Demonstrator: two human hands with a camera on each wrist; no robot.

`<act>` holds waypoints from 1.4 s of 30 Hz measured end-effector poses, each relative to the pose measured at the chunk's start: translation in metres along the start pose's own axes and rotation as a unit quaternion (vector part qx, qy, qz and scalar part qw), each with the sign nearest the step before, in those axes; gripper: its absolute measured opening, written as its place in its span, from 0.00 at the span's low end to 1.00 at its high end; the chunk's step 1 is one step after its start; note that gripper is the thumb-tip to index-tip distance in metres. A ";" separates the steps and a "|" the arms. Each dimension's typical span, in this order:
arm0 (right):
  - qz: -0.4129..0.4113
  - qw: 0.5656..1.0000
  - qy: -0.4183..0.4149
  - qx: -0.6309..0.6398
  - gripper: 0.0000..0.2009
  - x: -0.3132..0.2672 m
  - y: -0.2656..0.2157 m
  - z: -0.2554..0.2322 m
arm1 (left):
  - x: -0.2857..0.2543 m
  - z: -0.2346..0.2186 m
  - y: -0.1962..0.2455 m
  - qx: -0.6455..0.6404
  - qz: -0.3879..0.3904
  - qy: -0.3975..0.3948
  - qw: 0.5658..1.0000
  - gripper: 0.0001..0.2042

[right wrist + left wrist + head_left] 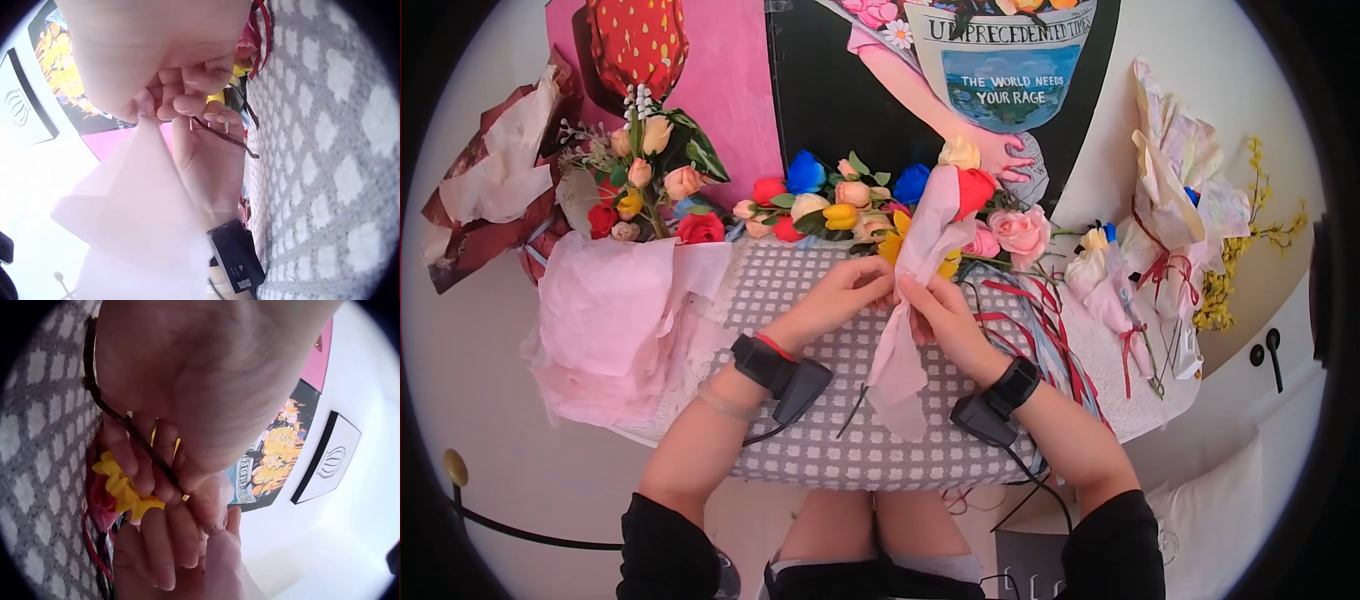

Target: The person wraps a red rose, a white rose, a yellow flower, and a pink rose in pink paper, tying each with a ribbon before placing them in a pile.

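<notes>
A small bouquet in pale pink paper (930,230) is held upright over the checked cloth, a red rose (974,190) and a cream rose (959,152) at its top. My left hand (855,292) grips its narrow waist from the left; my right hand (945,315) pinches the gathered paper from the right, thumb in front. In the right wrist view the paper (140,206) flares out below the fingers. A thin dark stem (147,447) crosses under the left hand in the left wrist view, its end among the fingers.
Stacked pink paper sheets (605,310) lie at the left. Loose flowers (840,217) line the back of the checked cloth (800,450). Red and grey ribbons (1050,340) trail at the right, beside wrapped bouquets (1175,220). A brown-wrapped bouquet (500,180) stands far left.
</notes>
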State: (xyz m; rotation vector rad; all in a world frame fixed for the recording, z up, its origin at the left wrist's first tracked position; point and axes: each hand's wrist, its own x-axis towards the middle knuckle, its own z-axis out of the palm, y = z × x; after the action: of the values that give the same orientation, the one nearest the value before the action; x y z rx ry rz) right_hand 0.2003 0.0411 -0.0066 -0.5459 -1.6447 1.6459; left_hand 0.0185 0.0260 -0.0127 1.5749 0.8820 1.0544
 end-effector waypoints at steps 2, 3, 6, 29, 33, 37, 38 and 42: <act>-0.012 0.996 0.005 -0.091 0.16 0.000 0.001 0.001 | -0.001 0.002 -0.001 0.019 -0.021 0.016 0.999 0.09; -0.012 0.996 0.002 -0.093 0.16 0.001 0.000 0.002 | -0.001 0.002 -0.002 0.015 -0.025 0.026 0.999 0.10; -0.009 0.989 0.028 -0.148 0.16 0.007 -0.003 0.005 | 0.002 0.008 -0.002 -0.155 -0.031 0.036 0.987 0.13; 0.060 0.943 -0.041 -0.324 0.14 -0.004 -0.085 0.000 | -0.008 0.021 0.024 -0.263 0.036 0.035 0.963 0.14; 0.090 0.953 -0.082 -0.279 0.13 -0.023 -0.096 -0.022 | -0.007 0.022 0.023 -0.260 0.038 0.054 0.963 0.13; 0.085 0.934 -0.042 -0.344 0.13 -0.055 -0.118 -0.026 | -0.009 0.026 0.026 -0.260 0.040 0.048 0.964 0.13; 0.088 0.936 -0.036 -0.338 0.13 -0.063 -0.120 -0.032 | -0.009 0.026 0.025 -0.259 0.032 0.043 0.964 0.13; 0.072 0.946 0.002 -0.315 0.10 -0.093 -0.131 -0.058 | -0.008 0.026 0.025 -0.254 0.052 0.044 0.965 0.13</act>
State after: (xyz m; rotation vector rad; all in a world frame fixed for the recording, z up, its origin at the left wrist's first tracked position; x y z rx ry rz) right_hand 0.3290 -0.0012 0.0972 -0.9982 -2.1717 1.1798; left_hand 0.0414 0.0044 0.0075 1.1579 0.5289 1.3117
